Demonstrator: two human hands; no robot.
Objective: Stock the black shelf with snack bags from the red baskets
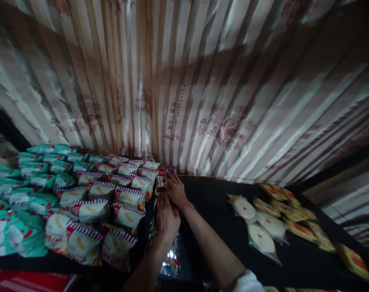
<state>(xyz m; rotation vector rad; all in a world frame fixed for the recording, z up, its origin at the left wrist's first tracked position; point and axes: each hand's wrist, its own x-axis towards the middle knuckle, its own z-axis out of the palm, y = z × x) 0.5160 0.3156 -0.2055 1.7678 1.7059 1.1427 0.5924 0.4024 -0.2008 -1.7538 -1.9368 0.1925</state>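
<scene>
Both hands work at a narrow row of shiny foil packets between the bagged snacks and a bare black strip. My right hand [176,190] lies over a red foil packet [166,171] at the back of the row, its fingers stretched out and touching the wrapper. Just in front of it, my left hand [168,217] rests on the row with straight fingers side by side, pointing away from me. Whatever lies under its palm is hidden. Between my forearms, a silver foil packet [171,259] catches the light at the front.
Left of the hands stand rows of cream snack bags [90,209] with striped tops, then green bags [38,202]. On the black shelf [209,211], flat round cakes in clear bags [260,239] and yellow packets [297,227] lie to the right. Pleated printed sheeting [184,101] hangs behind.
</scene>
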